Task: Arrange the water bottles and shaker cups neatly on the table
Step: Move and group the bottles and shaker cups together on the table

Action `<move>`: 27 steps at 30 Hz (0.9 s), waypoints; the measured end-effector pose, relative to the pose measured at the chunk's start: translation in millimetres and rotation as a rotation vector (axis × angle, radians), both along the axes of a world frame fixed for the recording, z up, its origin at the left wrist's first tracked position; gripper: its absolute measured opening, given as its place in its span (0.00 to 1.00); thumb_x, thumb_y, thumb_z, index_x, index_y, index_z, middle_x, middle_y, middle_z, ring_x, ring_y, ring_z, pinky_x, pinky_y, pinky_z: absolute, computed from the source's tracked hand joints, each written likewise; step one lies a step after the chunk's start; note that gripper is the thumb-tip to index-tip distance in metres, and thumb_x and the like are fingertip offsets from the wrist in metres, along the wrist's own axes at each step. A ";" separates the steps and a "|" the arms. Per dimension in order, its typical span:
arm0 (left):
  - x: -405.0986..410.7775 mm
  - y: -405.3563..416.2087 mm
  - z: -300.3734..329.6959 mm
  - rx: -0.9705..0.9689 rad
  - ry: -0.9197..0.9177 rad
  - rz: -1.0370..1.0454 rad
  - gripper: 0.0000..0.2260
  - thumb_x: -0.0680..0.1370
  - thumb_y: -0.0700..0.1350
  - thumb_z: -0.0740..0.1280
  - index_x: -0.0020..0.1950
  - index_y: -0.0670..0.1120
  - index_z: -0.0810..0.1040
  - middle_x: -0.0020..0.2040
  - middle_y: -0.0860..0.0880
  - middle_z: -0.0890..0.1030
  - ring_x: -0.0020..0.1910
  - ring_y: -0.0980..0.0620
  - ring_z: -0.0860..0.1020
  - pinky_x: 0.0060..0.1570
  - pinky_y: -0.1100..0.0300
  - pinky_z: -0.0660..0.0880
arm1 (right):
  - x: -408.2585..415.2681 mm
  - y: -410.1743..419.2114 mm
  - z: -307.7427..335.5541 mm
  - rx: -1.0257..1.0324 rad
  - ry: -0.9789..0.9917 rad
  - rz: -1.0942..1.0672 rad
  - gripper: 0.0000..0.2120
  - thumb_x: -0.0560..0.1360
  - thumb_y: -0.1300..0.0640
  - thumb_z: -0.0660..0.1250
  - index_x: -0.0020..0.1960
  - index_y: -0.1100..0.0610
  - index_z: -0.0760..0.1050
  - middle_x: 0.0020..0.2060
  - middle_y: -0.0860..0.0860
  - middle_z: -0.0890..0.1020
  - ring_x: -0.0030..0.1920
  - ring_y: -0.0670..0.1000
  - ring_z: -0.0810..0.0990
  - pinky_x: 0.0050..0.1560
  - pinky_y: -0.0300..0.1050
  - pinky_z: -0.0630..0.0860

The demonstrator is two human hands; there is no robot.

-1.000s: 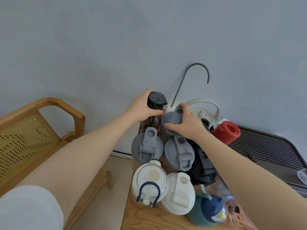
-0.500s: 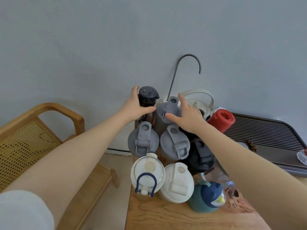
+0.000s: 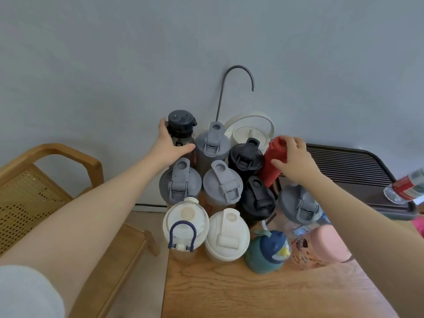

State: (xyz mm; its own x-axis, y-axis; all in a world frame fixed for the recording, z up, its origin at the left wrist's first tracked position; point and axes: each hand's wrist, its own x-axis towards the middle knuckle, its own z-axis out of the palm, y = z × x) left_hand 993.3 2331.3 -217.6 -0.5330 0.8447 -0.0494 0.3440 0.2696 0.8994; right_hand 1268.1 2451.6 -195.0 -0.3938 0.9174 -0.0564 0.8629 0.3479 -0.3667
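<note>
left hand [image 3: 168, 146] grips dark-capped bottle [image 3: 181, 131] at back-left corner of the cluster (thumb across its front) | right hand [image 3: 294, 160] grasps red bottle [image 3: 274, 161], tilted, back right beside black shaker cup [image 3: 246, 157] | all on wooden table [image 3: 263, 292]

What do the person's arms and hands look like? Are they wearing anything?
Both forearms are bare. The left hand and right hand wear no gloves, rings or watch that I can see. A light grey-white sleeve covers the left upper arm.
</note>
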 end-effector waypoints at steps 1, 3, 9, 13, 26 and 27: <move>-0.2 -1.9 -0.2 -0.017 -0.001 0.005 0.45 0.72 0.46 0.71 0.76 0.45 0.40 0.75 0.46 0.60 0.71 0.47 0.64 0.69 0.52 0.61 | -0.5 -0.6 0.2 -0.005 0.059 -0.009 0.31 0.72 0.56 0.68 0.70 0.57 0.59 0.70 0.62 0.60 0.62 0.67 0.70 0.64 0.56 0.68; 0.4 -5.1 0.4 -0.039 -0.008 0.020 0.45 0.72 0.47 0.72 0.75 0.47 0.41 0.74 0.47 0.62 0.70 0.46 0.65 0.68 0.50 0.63 | -1.4 -1.3 1.5 -0.034 0.130 -0.008 0.30 0.72 0.57 0.69 0.69 0.58 0.59 0.68 0.62 0.63 0.61 0.65 0.72 0.61 0.54 0.69; 7.6 -6.2 4.4 -0.055 -0.010 0.090 0.38 0.73 0.45 0.71 0.73 0.47 0.50 0.65 0.46 0.70 0.65 0.45 0.70 0.60 0.55 0.66 | 3.6 -4.7 6.3 0.030 0.001 0.022 0.30 0.72 0.51 0.67 0.68 0.54 0.58 0.63 0.60 0.67 0.54 0.66 0.75 0.54 0.58 0.74; 12.6 -6.9 3.3 -0.061 0.012 0.126 0.36 0.74 0.44 0.70 0.74 0.45 0.51 0.71 0.45 0.66 0.68 0.45 0.67 0.60 0.57 0.64 | 7.5 -11.1 3.9 0.116 -0.104 0.017 0.30 0.72 0.48 0.66 0.68 0.55 0.58 0.62 0.61 0.69 0.54 0.67 0.76 0.53 0.58 0.74; 2.5 -7.2 -0.3 -0.111 -0.056 0.124 0.30 0.73 0.47 0.70 0.70 0.42 0.61 0.68 0.43 0.69 0.64 0.45 0.69 0.63 0.51 0.68 | 0.0 -0.6 -0.4 0.063 0.035 -0.002 0.25 0.73 0.54 0.65 0.67 0.61 0.62 0.63 0.63 0.68 0.64 0.66 0.67 0.62 0.57 0.66; 2.1 -7.7 0.1 -0.116 -0.064 0.123 0.30 0.73 0.47 0.70 0.71 0.42 0.61 0.68 0.43 0.68 0.65 0.45 0.69 0.63 0.51 0.68 | -1.4 0.4 -1.0 0.061 0.034 -0.003 0.25 0.73 0.54 0.65 0.66 0.62 0.63 0.64 0.63 0.68 0.65 0.65 0.66 0.63 0.56 0.65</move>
